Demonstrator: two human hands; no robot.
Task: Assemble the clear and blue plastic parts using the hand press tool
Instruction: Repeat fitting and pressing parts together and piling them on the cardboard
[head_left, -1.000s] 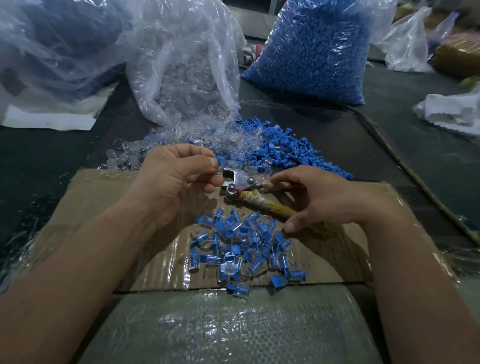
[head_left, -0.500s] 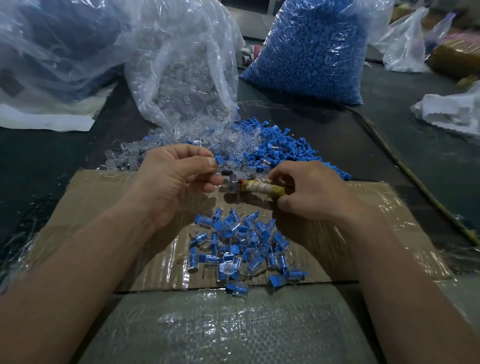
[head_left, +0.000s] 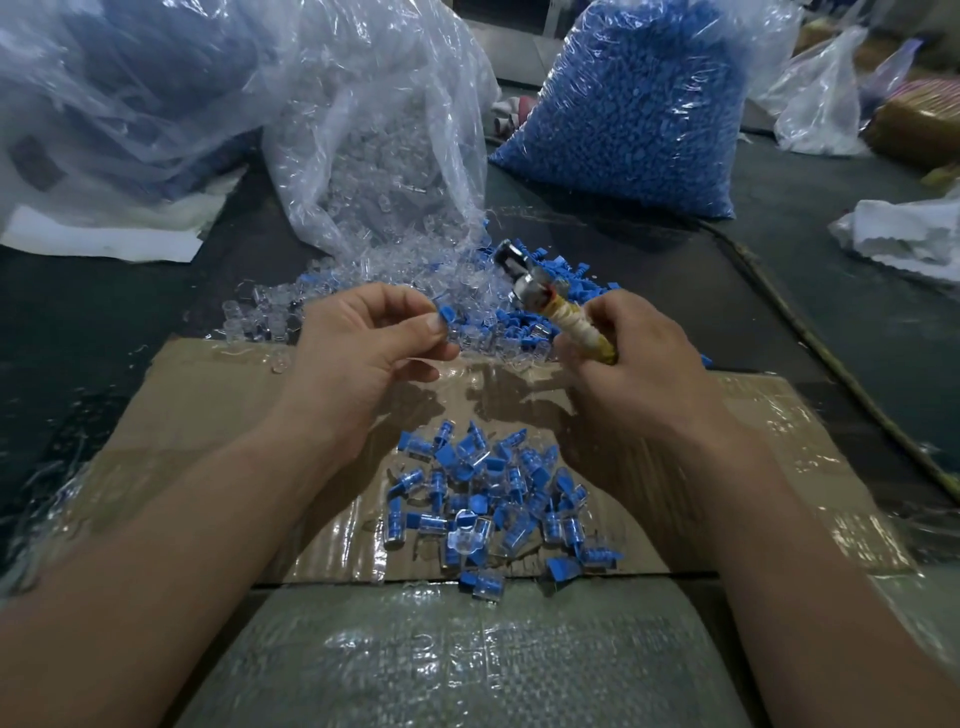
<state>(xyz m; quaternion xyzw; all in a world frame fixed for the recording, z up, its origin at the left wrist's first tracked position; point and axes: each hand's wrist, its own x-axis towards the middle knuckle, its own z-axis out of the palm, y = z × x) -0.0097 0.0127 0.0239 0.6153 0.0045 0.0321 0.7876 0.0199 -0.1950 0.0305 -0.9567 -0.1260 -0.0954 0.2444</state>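
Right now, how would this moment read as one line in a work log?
left hand: pinching blue part | right hand: gripping hand press tool, head raised | assembled pieces: piled on cardboard

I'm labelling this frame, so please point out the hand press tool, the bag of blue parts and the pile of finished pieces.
hand press tool (head_left: 524, 283), head view, metal head.
bag of blue parts (head_left: 631, 111), head view, bag's front face.
pile of finished pieces (head_left: 493, 499), head view, middle of the heap.
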